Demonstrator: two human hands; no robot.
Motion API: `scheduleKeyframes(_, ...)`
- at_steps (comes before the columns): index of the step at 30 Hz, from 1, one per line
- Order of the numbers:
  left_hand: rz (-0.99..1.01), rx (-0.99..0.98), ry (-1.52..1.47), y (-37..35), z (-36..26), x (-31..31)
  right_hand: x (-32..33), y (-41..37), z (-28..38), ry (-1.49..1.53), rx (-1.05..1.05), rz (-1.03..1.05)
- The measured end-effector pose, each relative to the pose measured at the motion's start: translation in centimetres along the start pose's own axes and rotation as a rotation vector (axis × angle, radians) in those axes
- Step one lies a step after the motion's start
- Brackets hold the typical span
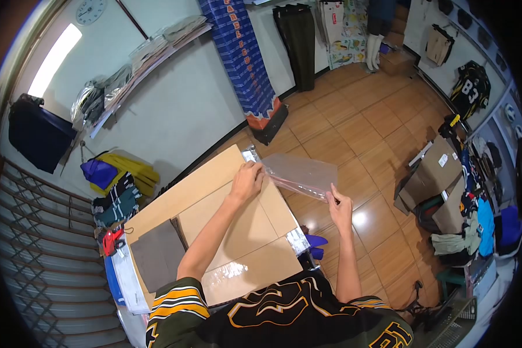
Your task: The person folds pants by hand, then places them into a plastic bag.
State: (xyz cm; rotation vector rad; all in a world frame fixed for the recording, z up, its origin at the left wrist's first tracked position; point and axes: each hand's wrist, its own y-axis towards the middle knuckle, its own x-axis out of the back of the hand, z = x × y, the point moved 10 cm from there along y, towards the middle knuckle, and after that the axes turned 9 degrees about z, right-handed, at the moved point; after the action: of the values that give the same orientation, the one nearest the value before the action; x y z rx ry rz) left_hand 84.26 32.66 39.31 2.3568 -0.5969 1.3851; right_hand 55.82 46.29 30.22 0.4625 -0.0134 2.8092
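A clear plastic bag (304, 170) is stretched between my two hands, past the table's right edge and above the floor. My left hand (248, 182) is closed on one end of it, over the far right corner of the cardboard-topped table (238, 223). At the opposite end, my right hand (339, 207) pinches the bag between thumb and fingers. On the table's left part lies a dark grey folded garment (155, 258); neither hand touches it. A shiny clear plastic patch (227, 275) shows near the table's front edge.
A red tape dispenser (113, 239) sits at the table's left edge. An open cardboard box (432, 174) and piled clothes (467, 232) stand to the right. A blue wrapped pillar (240, 64) rises beyond the table. Packed garments fill a wall shelf (151, 61).
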Motion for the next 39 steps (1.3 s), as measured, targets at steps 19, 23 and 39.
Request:
scheduleKeyframes(19,0.049,0.073,-0.026,6.7,4.6,-0.6,-1.8,-1.2,-1.9,0.186,-0.078,-0.051)
scheduleKeyframes(23,0.067,0.073,-0.131,6.5,6.1,-0.7,-3.8,-2.9,-2.7,0.233,-0.155,-0.004)
scheduleKeyframes(39,-0.138,0.091,-0.277,-0.2,5.6,3.3,-6.9,-11.4,7.4,-0.027,-0.052,-0.027)
